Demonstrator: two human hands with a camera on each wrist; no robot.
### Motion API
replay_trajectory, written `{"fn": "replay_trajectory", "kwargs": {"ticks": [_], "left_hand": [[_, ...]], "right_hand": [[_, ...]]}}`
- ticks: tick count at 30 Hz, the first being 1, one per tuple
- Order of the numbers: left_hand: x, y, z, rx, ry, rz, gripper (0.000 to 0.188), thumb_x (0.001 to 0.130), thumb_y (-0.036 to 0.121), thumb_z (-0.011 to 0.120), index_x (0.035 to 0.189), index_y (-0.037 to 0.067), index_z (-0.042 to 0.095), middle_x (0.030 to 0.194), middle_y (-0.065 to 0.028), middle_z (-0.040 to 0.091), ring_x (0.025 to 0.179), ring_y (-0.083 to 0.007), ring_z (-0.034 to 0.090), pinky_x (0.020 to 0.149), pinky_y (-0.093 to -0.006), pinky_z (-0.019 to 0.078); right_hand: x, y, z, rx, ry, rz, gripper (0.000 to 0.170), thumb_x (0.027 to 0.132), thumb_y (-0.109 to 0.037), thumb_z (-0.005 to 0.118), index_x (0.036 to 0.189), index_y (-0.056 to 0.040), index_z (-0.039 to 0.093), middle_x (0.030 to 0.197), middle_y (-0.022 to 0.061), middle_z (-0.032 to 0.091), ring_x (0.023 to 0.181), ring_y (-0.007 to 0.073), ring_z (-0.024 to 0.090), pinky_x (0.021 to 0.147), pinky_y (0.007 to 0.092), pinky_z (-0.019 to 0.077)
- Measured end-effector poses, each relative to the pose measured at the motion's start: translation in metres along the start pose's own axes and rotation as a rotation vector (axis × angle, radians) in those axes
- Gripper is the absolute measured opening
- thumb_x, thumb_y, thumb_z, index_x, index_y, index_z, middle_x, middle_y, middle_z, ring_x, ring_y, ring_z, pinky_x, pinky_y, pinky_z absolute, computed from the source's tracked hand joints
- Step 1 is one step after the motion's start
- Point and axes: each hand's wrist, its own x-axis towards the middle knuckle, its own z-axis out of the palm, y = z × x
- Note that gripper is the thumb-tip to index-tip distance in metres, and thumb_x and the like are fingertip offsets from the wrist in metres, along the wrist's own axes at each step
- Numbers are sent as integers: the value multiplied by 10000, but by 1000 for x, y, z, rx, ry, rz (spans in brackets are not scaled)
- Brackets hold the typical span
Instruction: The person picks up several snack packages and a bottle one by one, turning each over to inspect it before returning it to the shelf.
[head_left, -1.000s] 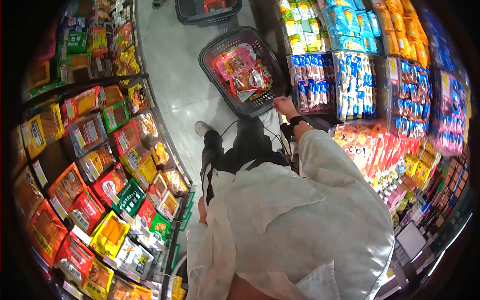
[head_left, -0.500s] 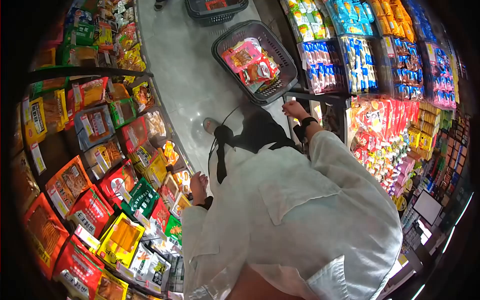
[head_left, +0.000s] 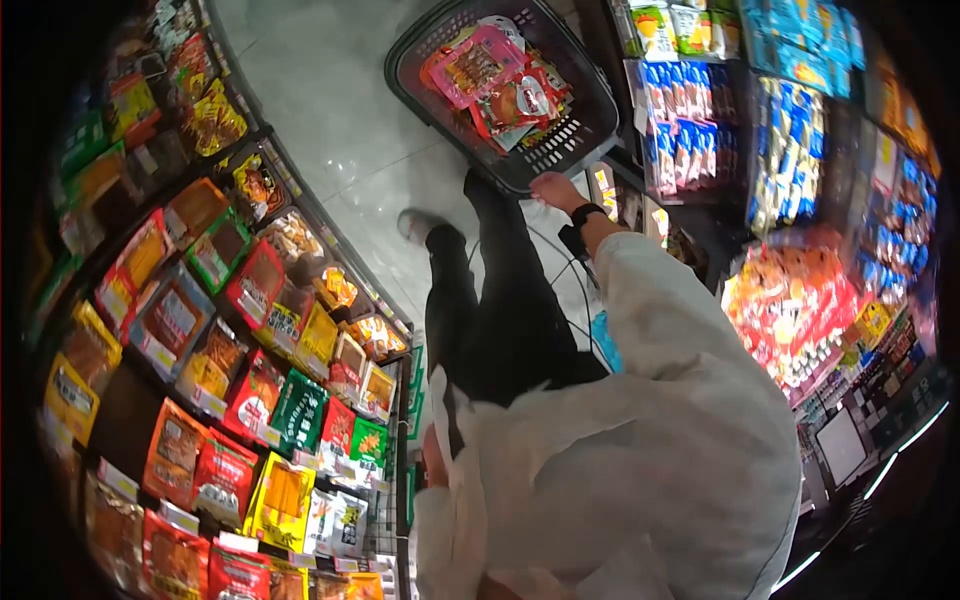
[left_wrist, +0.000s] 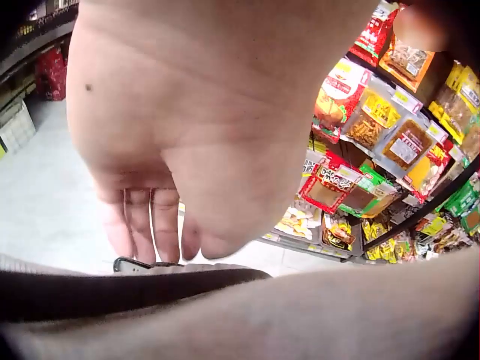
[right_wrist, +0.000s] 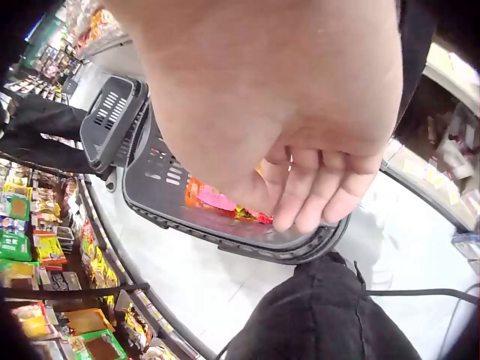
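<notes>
My right hand (head_left: 555,190) is at the near corner of a dark slotted shopping basket (head_left: 550,152). In the right wrist view its relaxed fingers (right_wrist: 309,195) overlap the basket's rim. Several snack packets lie inside the basket, a pink packet (head_left: 480,65) on top and a red one (head_left: 520,100) beside it. Beside my body hangs my left hand (head_left: 433,457), partly hidden by the pale shirt. The left wrist view has its palm (left_wrist: 187,112) in front, with loosely extended fingers and nothing in them; the shelf of packaged snacks is off to one side.
A snack shelf (head_left: 300,290) runs along the left, while racks of wrapped snacks (head_left: 790,150) line the right. Grey floor (head_left: 330,110) lies between them. The right wrist view shows a second basket (right_wrist: 111,112) and another person's dark-trousered legs (right_wrist: 45,120). A cable (right_wrist: 420,292) hangs near my leg.
The basket looks larger and closer, and my right hand has come up to its corner. The second basket has left the head view. My left hand has dropped back beside the shirt.
</notes>
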Motion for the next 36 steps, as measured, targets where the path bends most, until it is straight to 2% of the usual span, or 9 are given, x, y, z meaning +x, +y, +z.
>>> {"fn": "replay_trajectory", "kwargs": {"ticks": [2, 6, 11, 21, 23, 26, 31, 32, 36], "left_hand": [[-28, 19, -6, -68, -43, -176, 298, 989, 254, 531, 1132, 29, 665, 1085, -57, 672, 978, -187, 629, 845, -334, 492], [-68, 15, -4, -195, -10, -447, 282, 966, 218, 544, 1106, 16, 682, 1075, -62, 664, 979, -188, 629, 862, -329, 491], [-103, 70, 0, -248, -41, -664, 281, 963, 214, 540, 1100, 15, 683, 1077, -66, 667, 977, -189, 630, 856, -331, 495], [-64, 116, 18, -360, -69, -843, 280, 958, 206, 531, 1088, 12, 686, 1080, -73, 673, 974, -191, 634, 843, -334, 502], [-62, 110, 19, -384, -75, -820, 280, 957, 204, 529, 1085, 12, 686, 1081, -74, 675, 973, -192, 635, 840, -335, 504], [-71, 93, 23, -442, -81, -744, 279, 956, 202, 527, 1082, 11, 687, 1082, -76, 676, 972, -193, 636, 836, -336, 506], [-79, 7, 57, -456, -73, -539, 301, 958, 227, 517, 1066, 9, 695, 1087, -83, 685, 980, -195, 644, 834, -330, 515], [-68, 8, 66, -1203, 128, -971, 325, 963, 246, 504, 1082, 6, 689, 1052, -91, 695, 967, -206, 655, 829, -336, 517], [-37, -84, 114, -1532, 75, -613, 224, 950, 179, 572, 1094, 22, 640, 813, -24, 613, 679, -87, 559, 589, -243, 474]], "right_hand": [[46, -4, 10, 8, -21, -122, 251, 861, -258, 565, 813, -44, 687, 733, 72, 694, 685, 175, 682, 624, 323, 527], [101, -50, 17, 445, 46, 223, 203, 922, -279, 603, 1013, -110, 669, 867, -10, 685, 740, 108, 630, 663, 265, 508], [171, -48, 24, 826, 183, 292, 298, 944, -335, 582, 1182, -158, 613, 1096, 19, 666, 968, 144, 627, 878, 333, 476], [284, -25, 45, 1349, 144, 26, 235, 1005, -247, 527, 1134, -77, 624, 1002, 58, 679, 826, 200, 596, 740, 344, 493], [281, -28, 55, 1382, 232, -36, 198, 992, -227, 544, 1100, -92, 640, 962, 33, 671, 757, 147, 564, 622, 319, 446], [242, -46, 40, 1088, 296, 36, 178, 983, -270, 577, 1114, -193, 670, 1016, -78, 662, 844, 61, 566, 684, 229, 468], [162, -44, 13, 992, 303, 12, 161, 973, -244, 590, 1113, -207, 661, 767, -55, 572, 622, 51, 514, 516, 194, 443], [132, -57, 12, 990, 446, 76, 158, 949, -198, 626, 1102, -197, 663, 728, -50, 572, 609, 70, 536, 496, 208, 442], [22, -69, 13, 706, 504, -246, 92, 893, -73, 691, 978, -98, 664, 761, 40, 676, 558, 112, 571, 481, 243, 431]]}}
